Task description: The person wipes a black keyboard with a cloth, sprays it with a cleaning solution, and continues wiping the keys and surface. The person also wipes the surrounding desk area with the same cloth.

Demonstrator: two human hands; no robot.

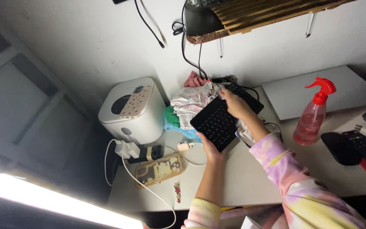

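Note:
A black keyboard [221,118] lies tilted over a heap of crumpled clothes [190,104] on a white table [250,178]. My left hand [210,149] grips the keyboard's near edge from below. My right hand [235,104] rests on top of it near the far end, fingers on the keys. Both arms wear pastel tie-dye sleeves.
A white round-cornered appliance [132,111] stands left of the clothes. A phone in a patterned case [159,168], a white charger and cable [127,149] lie near the table's left edge. A red spray bottle [314,113] stands to the right, with a remote [363,146] and dark items beyond. Cables hang on the wall.

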